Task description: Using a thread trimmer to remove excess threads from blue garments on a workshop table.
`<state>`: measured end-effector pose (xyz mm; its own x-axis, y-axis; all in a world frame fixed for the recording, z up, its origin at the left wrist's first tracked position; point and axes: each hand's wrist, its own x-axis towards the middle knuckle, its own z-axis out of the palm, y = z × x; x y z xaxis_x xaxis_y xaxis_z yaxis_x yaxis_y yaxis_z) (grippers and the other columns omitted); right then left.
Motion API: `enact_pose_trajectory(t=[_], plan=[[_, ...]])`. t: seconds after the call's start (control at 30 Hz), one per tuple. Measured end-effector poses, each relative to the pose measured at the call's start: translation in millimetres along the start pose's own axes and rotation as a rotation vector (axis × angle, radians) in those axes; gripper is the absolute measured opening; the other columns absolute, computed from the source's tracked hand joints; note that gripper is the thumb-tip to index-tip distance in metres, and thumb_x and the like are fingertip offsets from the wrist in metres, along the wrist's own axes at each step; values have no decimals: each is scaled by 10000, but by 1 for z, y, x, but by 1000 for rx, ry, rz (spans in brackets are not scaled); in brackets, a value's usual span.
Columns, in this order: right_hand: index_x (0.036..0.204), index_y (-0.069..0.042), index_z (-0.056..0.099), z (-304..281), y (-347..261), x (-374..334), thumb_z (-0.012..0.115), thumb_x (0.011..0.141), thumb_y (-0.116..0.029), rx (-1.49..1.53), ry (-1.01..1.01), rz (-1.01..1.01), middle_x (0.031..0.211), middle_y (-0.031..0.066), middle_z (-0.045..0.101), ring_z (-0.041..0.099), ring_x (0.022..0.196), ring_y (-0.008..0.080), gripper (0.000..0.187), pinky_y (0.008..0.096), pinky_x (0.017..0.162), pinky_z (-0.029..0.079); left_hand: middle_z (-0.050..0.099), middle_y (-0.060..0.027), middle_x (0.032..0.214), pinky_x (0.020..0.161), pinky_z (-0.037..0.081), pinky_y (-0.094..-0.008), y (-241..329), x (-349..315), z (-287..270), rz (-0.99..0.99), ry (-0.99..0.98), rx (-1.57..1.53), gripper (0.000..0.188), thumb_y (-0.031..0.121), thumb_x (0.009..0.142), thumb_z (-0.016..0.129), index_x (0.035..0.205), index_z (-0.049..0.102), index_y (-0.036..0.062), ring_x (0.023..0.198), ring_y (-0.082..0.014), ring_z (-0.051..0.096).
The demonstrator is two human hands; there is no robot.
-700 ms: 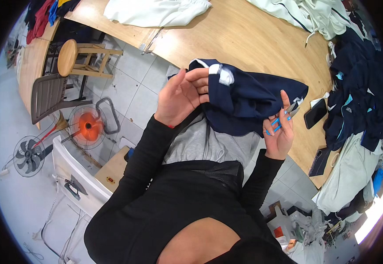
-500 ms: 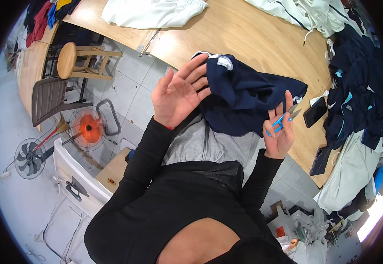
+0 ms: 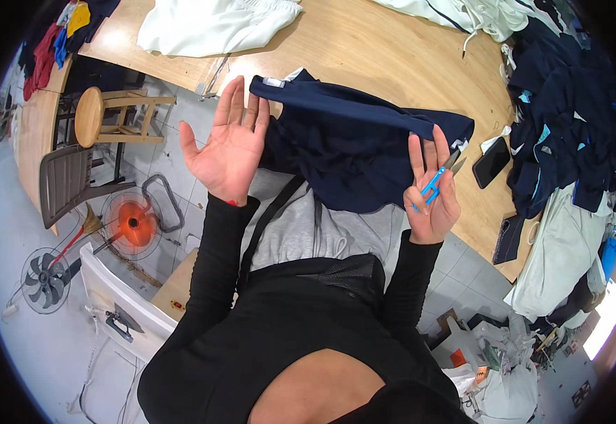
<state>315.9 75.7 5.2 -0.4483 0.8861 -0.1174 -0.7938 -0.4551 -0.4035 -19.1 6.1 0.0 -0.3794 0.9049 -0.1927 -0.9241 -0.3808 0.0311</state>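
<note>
Garment (image 3: 350, 120): dark navy, between your hands; its near part lies over your grey trousers (image 3: 287, 233), its far part over the table (image 3: 372, 53).
Change: your left hand (image 3: 229, 152) has swung outward to the left. The white label (image 3: 272, 83) has travelled the same way, and the upper edge, bunched a moment ago, now runs nearly straight.
Meaning: in my judgement, you have the cloth better spread and that edge easier to check.
Left fingers: extended and parted, palm showing, tips beside the labelled corner; whether they touch it cannot be told.
Right fingers: on your right hand (image 3: 434, 208), some curl round the blue-handled snips (image 3: 432, 185), others reach up to the cloth. Blades stand slightly apart, pointing up and right.
Left margin: your palm is outside the garment, with tiled floor (image 3: 195, 191) alongside.
Far margin: widest room, tabletop running on towards the white garment (image 3: 212, 28).
Right margin: tighter; the phone (image 3: 491, 164) lies near the blades, then the dark clothing pile (image 3: 562, 120).
</note>
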Motion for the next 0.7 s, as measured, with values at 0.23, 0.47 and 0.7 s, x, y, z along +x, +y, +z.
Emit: enact_pose_trajectory(t=[0.23,0.47,0.7], plan=[[1743,-6,151,-1,4,2,600,1123,-130,33,-47,27,1723,166,424,408,1606,345,775,208,538,420,363,-241,1731,1362,233,-524,0,-10,-6,42,76,13,974,497,985,701,1662,326,-94,1582,-344,386],[1452,32,659,71,64,-10,667,1052,-11,-744,-133,292,1425,172,703,775,887,208,402,244,547,517,459,-99,1661,1056,523,-361,-41,-30,-8,-67,-275,1440,895,-107,753,824,1577,554,118,1248,-241,628],[1086,-39,810,62,4,-5,676,1080,-108,-1081,523,-66,1142,46,828,470,690,-25,151,183,599,360,734,-139,1314,983,623,-348,-9,2,-2,338,114,1141,223,159,1134,643,1300,692,18,1136,-185,717]])
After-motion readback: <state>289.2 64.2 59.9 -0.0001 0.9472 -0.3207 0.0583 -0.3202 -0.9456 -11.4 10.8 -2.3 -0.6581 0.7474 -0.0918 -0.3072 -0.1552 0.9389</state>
